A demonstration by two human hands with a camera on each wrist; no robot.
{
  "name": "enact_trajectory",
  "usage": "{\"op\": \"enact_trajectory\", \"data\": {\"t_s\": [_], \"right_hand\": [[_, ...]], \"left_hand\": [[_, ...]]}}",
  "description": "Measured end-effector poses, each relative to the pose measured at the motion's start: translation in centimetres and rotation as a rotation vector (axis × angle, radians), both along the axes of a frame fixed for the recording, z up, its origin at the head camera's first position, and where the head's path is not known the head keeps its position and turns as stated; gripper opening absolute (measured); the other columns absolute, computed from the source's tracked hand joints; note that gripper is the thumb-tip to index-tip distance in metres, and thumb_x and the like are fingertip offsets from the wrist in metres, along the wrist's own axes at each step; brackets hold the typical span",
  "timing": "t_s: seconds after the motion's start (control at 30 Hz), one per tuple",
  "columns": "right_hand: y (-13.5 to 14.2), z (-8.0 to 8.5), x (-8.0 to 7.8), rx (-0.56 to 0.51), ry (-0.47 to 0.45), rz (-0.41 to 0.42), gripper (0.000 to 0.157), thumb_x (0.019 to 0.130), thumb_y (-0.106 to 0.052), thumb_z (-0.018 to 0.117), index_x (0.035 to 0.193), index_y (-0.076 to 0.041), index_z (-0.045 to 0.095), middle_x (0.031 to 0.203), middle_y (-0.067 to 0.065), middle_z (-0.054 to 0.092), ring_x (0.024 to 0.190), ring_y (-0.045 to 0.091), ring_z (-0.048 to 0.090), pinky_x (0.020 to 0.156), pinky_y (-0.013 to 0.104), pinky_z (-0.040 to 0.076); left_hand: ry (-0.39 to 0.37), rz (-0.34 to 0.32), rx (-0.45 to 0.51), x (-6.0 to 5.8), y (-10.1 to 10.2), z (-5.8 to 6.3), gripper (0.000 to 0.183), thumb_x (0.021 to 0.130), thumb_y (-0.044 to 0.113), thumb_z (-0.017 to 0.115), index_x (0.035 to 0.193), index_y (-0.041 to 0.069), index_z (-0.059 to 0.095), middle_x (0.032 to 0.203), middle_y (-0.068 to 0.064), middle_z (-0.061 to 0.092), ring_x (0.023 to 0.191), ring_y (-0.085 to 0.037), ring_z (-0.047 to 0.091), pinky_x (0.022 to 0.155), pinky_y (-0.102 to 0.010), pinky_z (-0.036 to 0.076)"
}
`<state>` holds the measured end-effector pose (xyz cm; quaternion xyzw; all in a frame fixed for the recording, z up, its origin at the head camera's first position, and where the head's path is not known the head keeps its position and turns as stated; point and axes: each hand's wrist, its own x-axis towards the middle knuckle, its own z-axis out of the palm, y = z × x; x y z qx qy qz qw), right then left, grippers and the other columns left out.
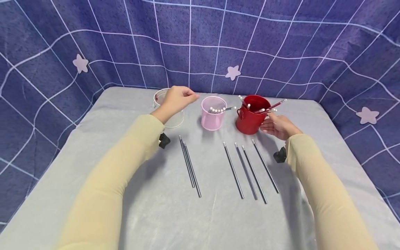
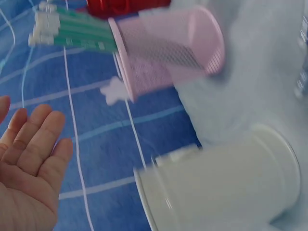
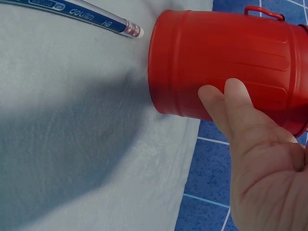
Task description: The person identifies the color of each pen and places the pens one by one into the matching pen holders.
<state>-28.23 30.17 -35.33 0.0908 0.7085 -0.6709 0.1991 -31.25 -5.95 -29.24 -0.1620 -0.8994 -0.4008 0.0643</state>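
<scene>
My left hand point(image 1: 178, 100) hovers over the white bucket point(image 1: 175, 119), its fingers loosely extended with nothing between them. Left of the pink mesh cup point(image 1: 212, 119), the fingertips point towards its rim; green pencils point(image 2: 82, 31) with white erasers stand inside the cup. At the red bucket point(image 1: 248, 123), my right hand point(image 1: 278, 126) lays straight fingers point(image 3: 238, 94) along the outer wall, the thumb up near the rim. Several dark red pencils point(image 1: 278, 103) lean out of that bucket. The right thumb is out of sight in the right wrist view.
Two dark pencils point(image 1: 190, 163) lie on the grey tabletop point(image 1: 206, 218) at centre left. Several more dark pencils point(image 1: 250, 170) lie roughly side by side in front of the red bucket. A blue gridded curtain point(image 1: 200, 41) with stars stands behind the table.
</scene>
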Motion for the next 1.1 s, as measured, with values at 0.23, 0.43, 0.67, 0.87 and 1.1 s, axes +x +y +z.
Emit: {"op": "enact_trajectory", "data": {"t_s": [0.23,0.43,0.67,0.87,1.1], "right_hand": [[0.1,-0.1,0.0,0.006,0.002,0.006,0.055,0.106,-0.031,0.023,0.124,0.019,0.037,0.078,-0.002,0.066,0.072,0.006,0.065,0.078,0.020,0.055],[0.1,-0.2,-0.1,0.005,-0.007,0.012,0.055,0.106,-0.030,0.023,0.126,0.019,0.035,0.079,-0.002,0.066,0.075,0.007,0.066,0.077,0.020,0.055],[0.1,-0.2,0.0,0.013,-0.003,0.016,0.059,0.106,-0.031,0.022,0.132,0.021,0.030,0.079,-0.003,0.066,0.075,0.006,0.066,0.078,0.019,0.055],[0.0,-0.1,0.0,-0.004,0.001,0.017,0.059,0.105,-0.031,0.024,0.130,0.021,0.031,0.079,-0.002,0.066,0.074,0.006,0.065,0.079,0.020,0.055],[0.2,-0.3,-0.1,-0.008,0.000,0.015,0.056,0.106,-0.032,0.024,0.127,0.018,0.036,0.079,-0.002,0.066,0.074,0.007,0.066,0.076,0.020,0.056]], "left_hand": [[-0.100,0.146,0.199,-0.6,-4.2,-0.4,0.031,0.089,0.026,0.066,0.098,-0.003,0.073,0.088,-0.004,0.071,0.091,-0.019,0.060,0.078,-0.025,0.049],[-0.165,0.202,0.279,-0.3,-7.2,-1.2,0.030,0.092,0.024,0.064,0.093,-0.005,0.070,0.068,0.011,0.066,0.082,-0.008,0.059,0.072,-0.019,0.048],[-0.243,0.147,0.377,0.8,-8.5,-3.2,0.025,0.094,0.017,0.060,0.086,-0.006,0.065,0.062,0.014,0.063,0.062,0.004,0.062,0.077,-0.017,0.054],[-0.242,0.111,0.227,1.8,-7.6,-5.4,0.030,0.093,0.016,0.059,0.096,-0.014,0.066,0.061,0.006,0.065,0.053,0.002,0.060,0.063,-0.017,0.053],[-0.414,-0.024,-0.038,2.5,-6.2,-6.7,0.030,0.094,0.016,0.058,0.095,-0.013,0.066,0.069,-0.012,0.069,0.050,-0.012,0.063,0.066,-0.039,0.059]]}}
